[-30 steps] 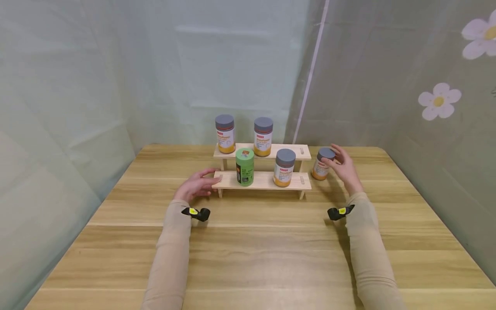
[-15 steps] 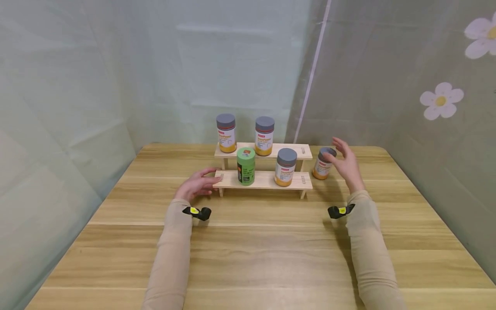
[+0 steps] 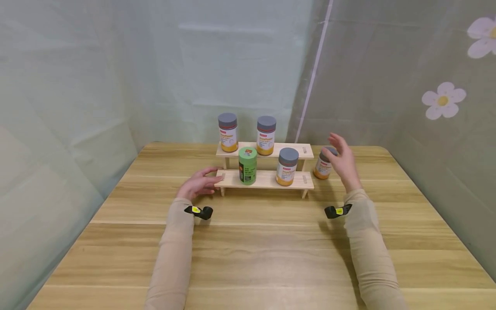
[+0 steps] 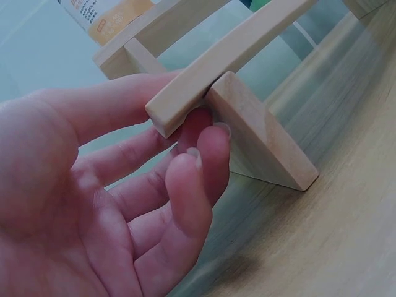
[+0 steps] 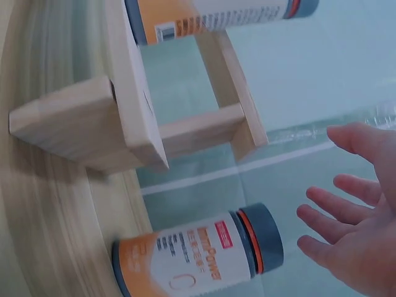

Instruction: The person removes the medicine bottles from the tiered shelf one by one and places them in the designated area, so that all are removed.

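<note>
I see the left hand (image 3: 198, 183) gripping the left end of the wooden rack (image 3: 266, 176), fingers curled beneath the lower board (image 3: 266, 181). Two grey-lidded jars (image 3: 228, 137) stand on the upper board (image 3: 291, 150), a green jar (image 3: 248, 167) and third grey-lidded jar (image 3: 286, 168) below. On the table (image 3: 252, 249), I have another jar (image 3: 322, 168) upright just beside the right hand (image 3: 344, 165), loosely spread, holding nothing.
</note>
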`<state>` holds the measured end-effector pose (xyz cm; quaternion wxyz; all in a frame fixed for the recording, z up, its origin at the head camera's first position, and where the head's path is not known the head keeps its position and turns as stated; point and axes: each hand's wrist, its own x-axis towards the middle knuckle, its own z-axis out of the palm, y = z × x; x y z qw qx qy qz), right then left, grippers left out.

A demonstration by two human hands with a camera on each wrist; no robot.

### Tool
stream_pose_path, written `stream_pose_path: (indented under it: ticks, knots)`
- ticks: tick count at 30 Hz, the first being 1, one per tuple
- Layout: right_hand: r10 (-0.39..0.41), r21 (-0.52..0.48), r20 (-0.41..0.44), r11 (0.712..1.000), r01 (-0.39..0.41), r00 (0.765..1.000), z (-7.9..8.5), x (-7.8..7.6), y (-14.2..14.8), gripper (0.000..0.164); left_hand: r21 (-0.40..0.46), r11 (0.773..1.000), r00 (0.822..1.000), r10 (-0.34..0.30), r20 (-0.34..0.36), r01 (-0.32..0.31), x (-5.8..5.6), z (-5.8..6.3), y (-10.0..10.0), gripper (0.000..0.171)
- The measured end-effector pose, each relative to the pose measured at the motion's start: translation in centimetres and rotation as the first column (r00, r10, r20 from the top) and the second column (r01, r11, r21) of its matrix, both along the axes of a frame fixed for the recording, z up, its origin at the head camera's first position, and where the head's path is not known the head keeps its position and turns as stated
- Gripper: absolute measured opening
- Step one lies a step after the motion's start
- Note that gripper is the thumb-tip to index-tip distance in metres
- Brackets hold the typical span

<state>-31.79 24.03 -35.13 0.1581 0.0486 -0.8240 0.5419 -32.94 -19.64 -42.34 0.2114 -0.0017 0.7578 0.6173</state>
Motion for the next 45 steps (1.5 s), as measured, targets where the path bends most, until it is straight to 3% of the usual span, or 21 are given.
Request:
stream_pose_path:
  ticks: [12,16,20,24,30,39,45]
  knots:
    - [0.064,-0.17,0.007,0.984,-0.062,0.998,0.2,0.2,-1.5,0.053,0.002,1.0,1.0,0.012,0.007,-0.012,-0.1,0.3,0.4,0.068]
    - [0.13,-0.301,-0.002,0.946,-0.125,0.991,0.4,0.2,-1.9,0.051,0.018,1.0,1.0,0.016,0.008,-0.017,-0.1,0.3,0.3,0.067]
    - [0.228,-0.415,-0.004,0.886,-0.209,0.974,0.5,0.3,-2.4,0.053,0.017,1.0,1.0,0.012,0.004,-0.012,-0.2,0.3,0.2,0.067]
    - [0.275,-0.438,-0.005,0.864,-0.25,0.961,0.6,0.4,-3.0,0.054,0.014,1.0,1.0,0.01,0.005,-0.01,-0.1,0.3,0.1,0.068]
    - [0.301,-0.447,-0.004,0.852,-0.271,0.954,1.0,0.5,-3.4,0.051,0.009,1.0,1.0,0.015,0.01,-0.015,-0.1,0.1,0.3,0.068]
    - [0.362,-0.479,-0.03,0.813,-0.331,0.932,3.5,-0.4,-4.3,0.043,0.019,1.0,1.0,0.011,0.01,-0.011,0.0,0.0,0.0,0.068]
    - [0.423,-0.526,-0.019,0.767,-0.369,0.906,3.8,-0.8,-5.0,0.05,0.022,1.0,1.0,0.021,0.013,-0.021,0.2,0.0,0.0,0.068]
